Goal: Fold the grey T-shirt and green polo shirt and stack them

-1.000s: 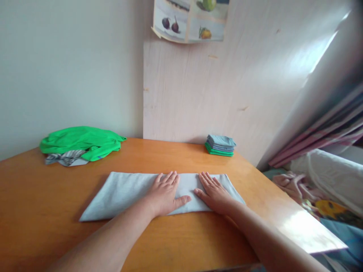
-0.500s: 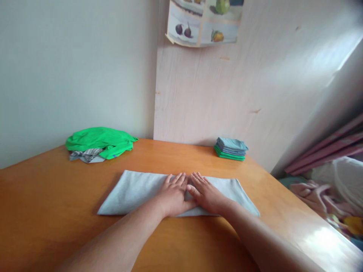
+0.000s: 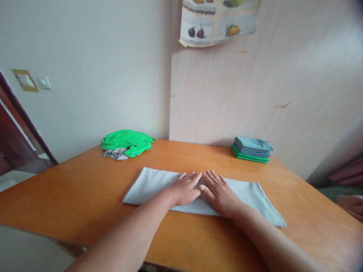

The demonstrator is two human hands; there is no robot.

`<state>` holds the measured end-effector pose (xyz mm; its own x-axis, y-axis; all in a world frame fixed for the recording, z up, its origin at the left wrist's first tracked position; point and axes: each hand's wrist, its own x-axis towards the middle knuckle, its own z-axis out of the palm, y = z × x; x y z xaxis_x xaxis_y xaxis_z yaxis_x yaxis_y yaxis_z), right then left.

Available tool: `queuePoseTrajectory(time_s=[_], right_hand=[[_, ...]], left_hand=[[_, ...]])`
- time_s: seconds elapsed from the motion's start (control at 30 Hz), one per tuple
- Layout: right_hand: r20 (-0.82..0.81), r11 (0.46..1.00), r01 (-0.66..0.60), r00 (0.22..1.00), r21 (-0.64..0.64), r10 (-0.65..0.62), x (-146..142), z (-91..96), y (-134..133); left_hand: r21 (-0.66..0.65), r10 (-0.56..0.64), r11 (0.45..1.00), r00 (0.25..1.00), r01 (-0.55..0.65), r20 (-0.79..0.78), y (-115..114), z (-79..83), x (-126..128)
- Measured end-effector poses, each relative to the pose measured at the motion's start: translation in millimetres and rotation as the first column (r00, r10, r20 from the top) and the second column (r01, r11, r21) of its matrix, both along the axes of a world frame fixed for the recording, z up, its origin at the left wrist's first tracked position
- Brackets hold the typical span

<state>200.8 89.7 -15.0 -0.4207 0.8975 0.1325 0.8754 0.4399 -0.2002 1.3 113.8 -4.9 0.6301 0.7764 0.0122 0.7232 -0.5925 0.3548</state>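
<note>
A pale grey-blue cloth (image 3: 150,185), folded into a long strip, lies flat on the orange wooden table (image 3: 70,196). My left hand (image 3: 185,189) rests palm down on the middle of the strip, fingers stretched out. My right hand (image 3: 219,192) lies flat beside it on the same cloth, fingers extended, the two hands almost touching. Neither hand grips anything.
A crumpled green garment (image 3: 127,141) with a striped grey piece under it sits at the table's back left. A small stack of folded blue and green cloths (image 3: 252,149) stands at the back right by the wooden wall panel. A fruit poster hangs above. A door frame shows at far left.
My hands have drawn together from apart to side by side on the cloth's middle. The view has swung left, bringing the door frame and wall switches into sight.
</note>
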Motion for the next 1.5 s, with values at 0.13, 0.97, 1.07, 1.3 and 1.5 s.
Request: queuePoseTrajectory(time_s=[0.13,0.97,1.07,1.3,1.5], right_hand=[[0.011,0.995,-0.096,0.995,-0.023,0.096,-1.0,-2.0,-2.8],[0.012,0.993,-0.092,0.996,0.070,0.092,-0.1,-22.6,0.1],[-0.006,0.992,-0.087,0.996,0.091,0.088,0.0,-25.6,0.6],[0.002,0.993,-0.082,0.997,0.083,0.082,-0.8,-26.2,0.2],[-0.005,0.993,-0.086,0.996,0.079,0.086,-0.3,-25.8,0.5]], left_hand=[[-0.003,0.038,0.999,0.995,-0.038,0.093,6.6,-3.5,-4.1],[0.132,0.275,0.959,0.939,-0.252,-0.207,-11.6,-0.4,-77.8],[0.159,0.318,0.944,0.924,-0.288,-0.215,-11.5,1.8,-92.1],[0.160,0.402,0.913,0.892,-0.374,-0.207,-15.0,-3.9,-119.2],[0.093,0.388,0.922,0.895,-0.377,-0.219,-9.1,1.9,-120.9]])
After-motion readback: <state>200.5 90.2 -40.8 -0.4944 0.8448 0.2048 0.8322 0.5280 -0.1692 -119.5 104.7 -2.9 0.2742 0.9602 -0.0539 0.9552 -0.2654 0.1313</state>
